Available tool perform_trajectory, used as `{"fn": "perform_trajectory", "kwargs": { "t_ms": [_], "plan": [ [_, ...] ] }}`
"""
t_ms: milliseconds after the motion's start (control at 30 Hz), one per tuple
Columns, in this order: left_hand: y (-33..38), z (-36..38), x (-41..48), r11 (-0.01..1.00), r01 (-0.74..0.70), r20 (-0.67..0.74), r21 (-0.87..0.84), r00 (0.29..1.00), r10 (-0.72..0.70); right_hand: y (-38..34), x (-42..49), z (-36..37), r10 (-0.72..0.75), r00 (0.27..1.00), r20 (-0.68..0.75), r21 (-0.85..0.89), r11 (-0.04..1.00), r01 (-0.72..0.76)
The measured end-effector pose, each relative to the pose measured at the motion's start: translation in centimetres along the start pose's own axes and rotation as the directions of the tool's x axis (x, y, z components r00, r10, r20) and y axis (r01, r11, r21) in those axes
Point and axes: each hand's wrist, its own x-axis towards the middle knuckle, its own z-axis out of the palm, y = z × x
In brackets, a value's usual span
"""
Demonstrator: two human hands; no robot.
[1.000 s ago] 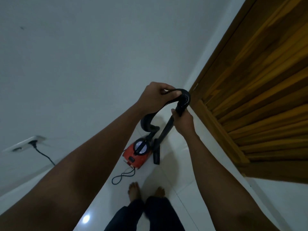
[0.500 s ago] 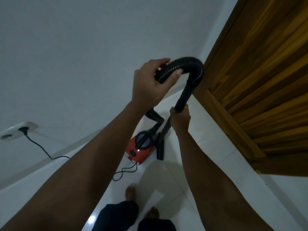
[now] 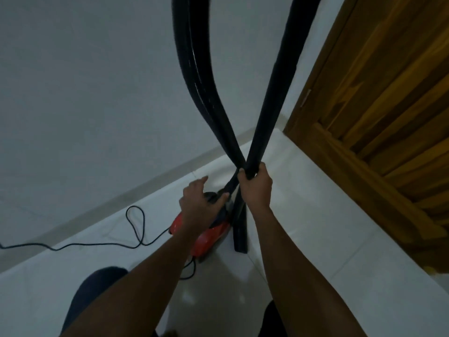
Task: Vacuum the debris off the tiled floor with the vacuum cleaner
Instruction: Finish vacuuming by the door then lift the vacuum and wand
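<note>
A small red vacuum cleaner (image 3: 209,237) sits on the white tiled floor (image 3: 306,215) near the wall. Its black ribbed hose (image 3: 199,81) rises from the body, loops out past the top of the view and comes back down as a rigid black tube (image 3: 274,93). My right hand (image 3: 255,190) grips that tube low down, where it crosses the hose. The tube's flat nozzle (image 3: 240,235) stands on the floor beside the body. My left hand (image 3: 198,199) reaches onto the top of the vacuum at the hose base, fingers spread. No debris is visible.
A black power cord (image 3: 136,226) trails in a loop across the floor to the left. A wooden slatted door (image 3: 379,122) fills the right side. A grey wall (image 3: 73,93) with a low skirting stands behind. My dark-trousered knee (image 3: 97,290) shows at the bottom.
My left hand has let go of the hose bend and dropped to the vacuum body. The hose loop now rises above the view. My right hand stays on the tube.
</note>
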Motion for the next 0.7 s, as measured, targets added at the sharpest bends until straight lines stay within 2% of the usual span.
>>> {"fn": "perform_trajectory", "kwargs": {
  "t_ms": [67, 200, 333, 400, 467, 533, 633, 700],
  "plan": [
    [-3.4, 2.9, -1.1, 0.997, 0.037, 0.016, 0.071, 0.999, -0.039, 2.7, -0.2, 1.6, -0.023, 1.0, -0.012, 0.001, 1.0, 0.023],
    [-9.1, 6.9, -3.5, 0.985, 0.102, -0.042, 0.139, 0.994, -0.097, 6.1, 0.1, 3.5, -0.089, 0.995, -0.049, -0.026, 0.996, 0.088],
    [-12.8, 9.6, -6.4, 0.965, 0.251, -0.115, 0.078, 0.963, -0.242, 7.9, 0.5, 3.7, -0.153, 0.988, -0.032, -0.094, 0.984, 0.15],
    [-13.7, 10.6, -7.5, 0.927, 0.374, -0.075, 0.036, 0.926, -0.371, 8.2, 0.6, 3.9, -0.181, 0.983, -0.012, -0.124, 0.976, 0.178],
    [-14.5, 11.4, -8.1, 0.898, 0.439, 0.035, 0.008, 0.898, -0.439, 8.1, 0.8, 3.9, -0.195, 0.981, 0.012, -0.147, 0.97, 0.194],
    [-15.4, 12.0, -8.4, 0.915, 0.403, 0.116, -0.033, 0.91, -0.397, 8.2, 0.7, 3.7, -0.187, 0.982, 0.021, -0.155, 0.97, 0.187],
    [-15.8, 12.3, -8.7, 0.964, 0.259, 0.19, -0.061, 0.951, -0.244, 8.1, 0.9, 3.6, -0.181, 0.983, 0.037, -0.167, 0.969, 0.185],
    [-15.6, 12.4, -8.5, 0.955, 0.291, 0.202, -0.049, 0.94, -0.276, 8.1, 1.3, 3.6, -0.179, 0.983, 0.045, -0.173, 0.968, 0.184]
  ]
}}
